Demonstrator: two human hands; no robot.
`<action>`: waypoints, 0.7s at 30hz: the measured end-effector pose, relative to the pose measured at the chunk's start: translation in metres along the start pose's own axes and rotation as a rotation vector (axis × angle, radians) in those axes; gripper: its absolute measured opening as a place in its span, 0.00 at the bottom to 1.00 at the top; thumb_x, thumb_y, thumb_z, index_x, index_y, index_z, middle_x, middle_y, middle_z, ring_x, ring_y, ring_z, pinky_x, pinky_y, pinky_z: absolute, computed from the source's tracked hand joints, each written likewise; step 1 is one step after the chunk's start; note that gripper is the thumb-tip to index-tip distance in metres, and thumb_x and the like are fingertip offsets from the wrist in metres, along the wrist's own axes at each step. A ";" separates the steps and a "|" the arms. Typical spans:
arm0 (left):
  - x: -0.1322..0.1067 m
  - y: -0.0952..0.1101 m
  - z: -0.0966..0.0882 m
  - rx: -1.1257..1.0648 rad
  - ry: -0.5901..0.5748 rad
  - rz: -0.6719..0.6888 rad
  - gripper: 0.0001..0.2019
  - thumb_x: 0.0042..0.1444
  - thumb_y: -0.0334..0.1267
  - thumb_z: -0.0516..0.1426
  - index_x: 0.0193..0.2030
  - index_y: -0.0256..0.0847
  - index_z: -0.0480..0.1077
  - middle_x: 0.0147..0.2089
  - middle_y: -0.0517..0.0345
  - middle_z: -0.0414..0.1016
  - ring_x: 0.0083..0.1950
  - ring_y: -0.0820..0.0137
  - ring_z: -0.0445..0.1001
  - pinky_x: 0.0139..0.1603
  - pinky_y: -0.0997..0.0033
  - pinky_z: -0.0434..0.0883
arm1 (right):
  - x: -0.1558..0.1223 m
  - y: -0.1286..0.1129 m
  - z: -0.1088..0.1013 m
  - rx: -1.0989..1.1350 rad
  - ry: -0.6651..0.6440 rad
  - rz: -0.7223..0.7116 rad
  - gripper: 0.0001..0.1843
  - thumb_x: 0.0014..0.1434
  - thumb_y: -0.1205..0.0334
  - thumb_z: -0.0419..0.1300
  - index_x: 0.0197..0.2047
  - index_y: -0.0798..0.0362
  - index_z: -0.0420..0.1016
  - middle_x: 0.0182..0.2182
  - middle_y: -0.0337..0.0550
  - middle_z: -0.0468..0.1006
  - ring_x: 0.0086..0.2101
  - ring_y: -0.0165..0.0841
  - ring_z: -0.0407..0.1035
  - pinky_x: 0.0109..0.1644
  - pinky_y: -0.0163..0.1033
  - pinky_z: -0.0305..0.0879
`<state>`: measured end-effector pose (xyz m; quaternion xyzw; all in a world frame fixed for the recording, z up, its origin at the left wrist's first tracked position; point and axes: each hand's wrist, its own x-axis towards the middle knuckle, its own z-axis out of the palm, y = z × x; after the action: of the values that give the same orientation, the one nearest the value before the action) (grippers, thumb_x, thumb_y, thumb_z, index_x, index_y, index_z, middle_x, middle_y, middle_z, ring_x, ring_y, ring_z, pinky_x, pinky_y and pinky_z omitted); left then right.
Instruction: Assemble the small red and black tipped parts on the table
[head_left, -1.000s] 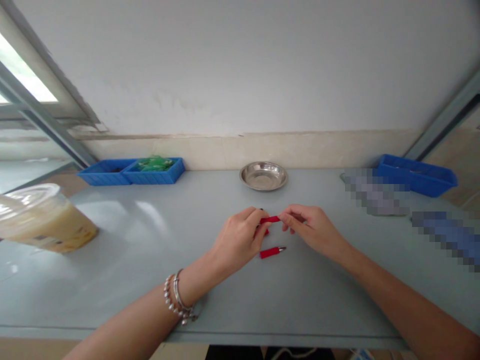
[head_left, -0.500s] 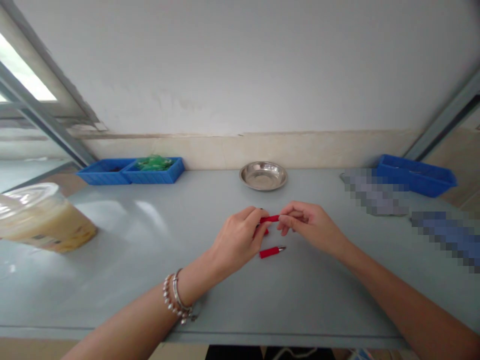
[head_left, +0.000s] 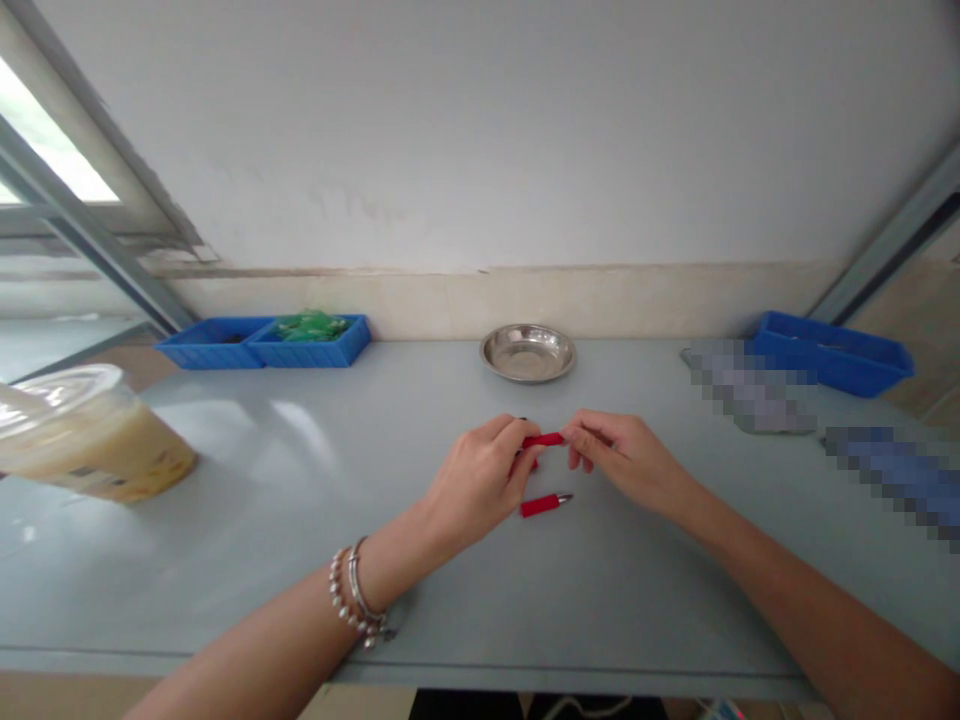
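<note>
My left hand (head_left: 476, 482) and my right hand (head_left: 622, 455) meet over the middle of the grey table (head_left: 300, 560). Both pinch a small red sleeve (head_left: 543, 440) between their fingertips, one at each end. More red shows under my left fingers, mostly hidden. A second red plug with a metal tip (head_left: 544, 504) lies on the table just in front of my hands, untouched. Bracelets (head_left: 358, 600) sit on my left wrist.
A steel dish (head_left: 527, 352) stands at the back centre. Two blue trays (head_left: 262, 343) at the back left, one with green parts (head_left: 309, 325). Another blue tray (head_left: 832, 350) sits back right. A lidded plastic cup with a beige drink (head_left: 86, 435) is at the left.
Almost nothing has moved. My right fingers shifted slightly on the red sleeve's right end while the left hand stayed put.
</note>
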<state>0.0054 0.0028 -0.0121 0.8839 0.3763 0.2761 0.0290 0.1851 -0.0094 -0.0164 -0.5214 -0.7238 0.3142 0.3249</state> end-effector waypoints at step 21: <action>0.000 0.001 -0.001 -0.017 -0.015 -0.006 0.08 0.54 0.34 0.49 0.39 0.38 0.67 0.31 0.59 0.70 0.25 0.81 0.64 0.28 0.80 0.62 | 0.000 -0.001 -0.003 -0.184 -0.044 -0.059 0.20 0.57 0.49 0.44 0.27 0.57 0.64 0.22 0.38 0.66 0.25 0.22 0.57 0.29 0.28 0.50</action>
<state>0.0058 0.0020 -0.0105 0.8846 0.3764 0.2724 0.0402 0.1874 -0.0090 -0.0139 -0.5205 -0.7716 0.2481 0.2686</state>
